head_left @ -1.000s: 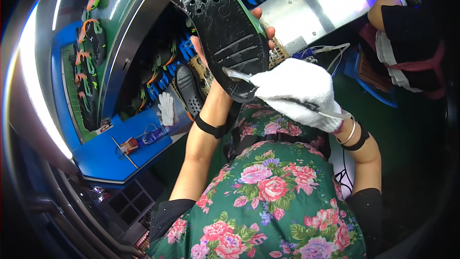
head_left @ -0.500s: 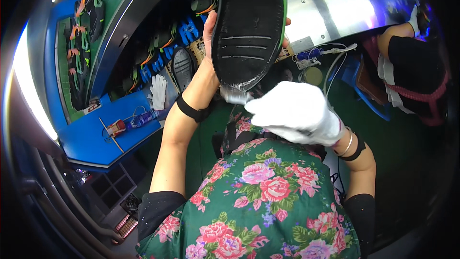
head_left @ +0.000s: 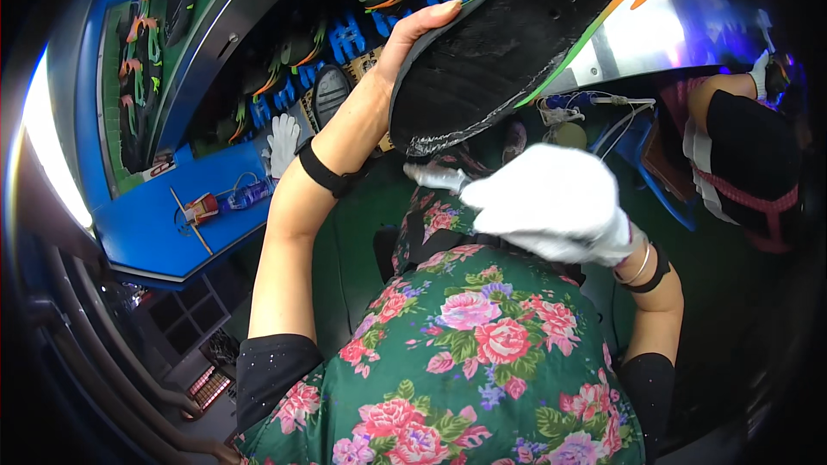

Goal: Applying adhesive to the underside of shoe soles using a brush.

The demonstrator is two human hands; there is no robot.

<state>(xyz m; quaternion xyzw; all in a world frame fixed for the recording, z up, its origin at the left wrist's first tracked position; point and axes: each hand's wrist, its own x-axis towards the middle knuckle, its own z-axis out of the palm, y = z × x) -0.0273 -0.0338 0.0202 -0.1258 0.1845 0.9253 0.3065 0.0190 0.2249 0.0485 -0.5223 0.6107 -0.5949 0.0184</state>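
Observation:
A black shoe sole (head_left: 491,56) with a green and orange edge fills the upper middle, tilted up to the right. My bare left hand (head_left: 409,39) grips it by its left side, the thumb along the rim; the other fingers are hidden behind it. A whitish wet streak runs along the near end and right edge. Below that end, my right hand (head_left: 547,202), in a white glove, is closed around a small brush (head_left: 437,177) with a pale, blurred tip. The brush is just apart from the sole.
On the blue side table (head_left: 164,237) lie a white glove (head_left: 282,145) and a purple bottle (head_left: 250,194). Another dark sole (head_left: 331,95) rests beyond my left forearm. Shoe parts sit on blue holders (head_left: 347,37) along the machine. Another person (head_left: 749,142) is at the right.
My left hand has turned the sole from upright to slanting up rightward, showing more of its coloured edge. The gloved right hand with the brush has shifted slightly right, away from the near end.

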